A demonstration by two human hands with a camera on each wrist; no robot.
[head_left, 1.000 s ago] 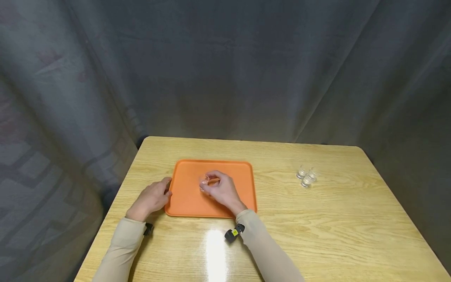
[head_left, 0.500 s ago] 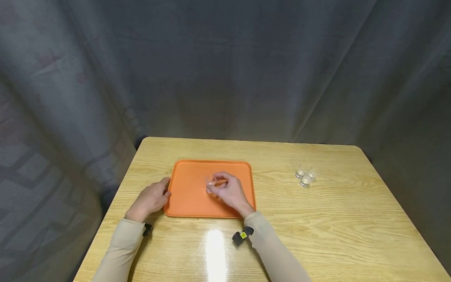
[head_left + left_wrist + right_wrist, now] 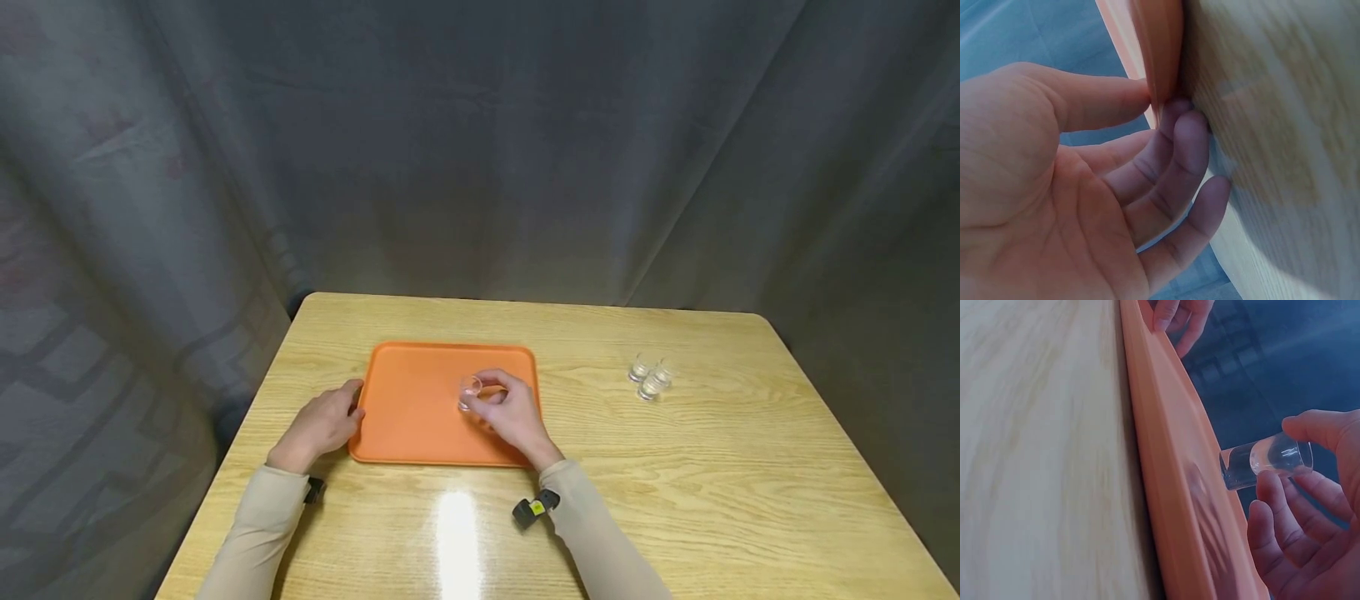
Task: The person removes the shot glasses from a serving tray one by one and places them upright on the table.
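Note:
A small clear shot glass (image 3: pixel 466 392) is held between the thumb and fingers of my right hand (image 3: pixel 515 413), above the right half of the orange tray (image 3: pixel 408 425). In the right wrist view the shot glass (image 3: pixel 1266 461) has a thick base pointing toward the tray, a little apart from its surface. My left hand (image 3: pixel 322 422) holds the tray's left edge. Up close in the left wrist view, the thumb presses the tray's rim (image 3: pixel 1159 56) while curled fingers lie against its other side, near the wooden table.
Three more shot glasses (image 3: pixel 651 377) stand grouped on the wooden table (image 3: pixel 720 467), right of the tray. Grey curtains (image 3: pixel 480 167) hang behind the table and at both sides.
My right hand has moved to the right over the tray, carrying the shot glass with it. The left hand and the tray have stayed in place.

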